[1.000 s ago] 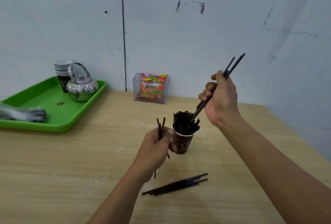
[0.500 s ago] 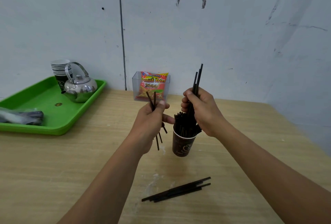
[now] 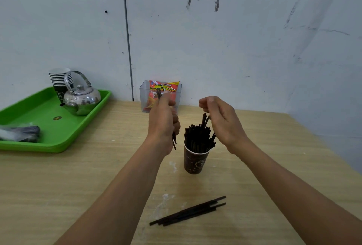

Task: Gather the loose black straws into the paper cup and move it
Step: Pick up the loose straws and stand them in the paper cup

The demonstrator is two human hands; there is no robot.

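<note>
Where sight fails: the left hand (image 3: 163, 121) covers the middles of its held straws (image 3: 174, 144); only blurred tops and lower ends show.
Left grip: clenched round those few straws, just left of the paper cup (image 3: 194, 163).
Right grip: the right hand (image 3: 223, 125), fingers loosely curled, grasps nothing beside the tallest straw ends.
Cup: brown, printed, upright on the wooden table (image 3: 78, 186), crammed with black straws (image 3: 196, 139).
Spare bundle: loose straws (image 3: 188, 212) lie nearer the person, well apart from both hands.

Plain refreshment corner, scuffed wall (image 3: 235, 48), wooden table (image 3: 58, 186), green tray (image 3: 39, 111), steel kettle (image 3: 83, 98), stacked cups (image 3: 58, 77)
</note>
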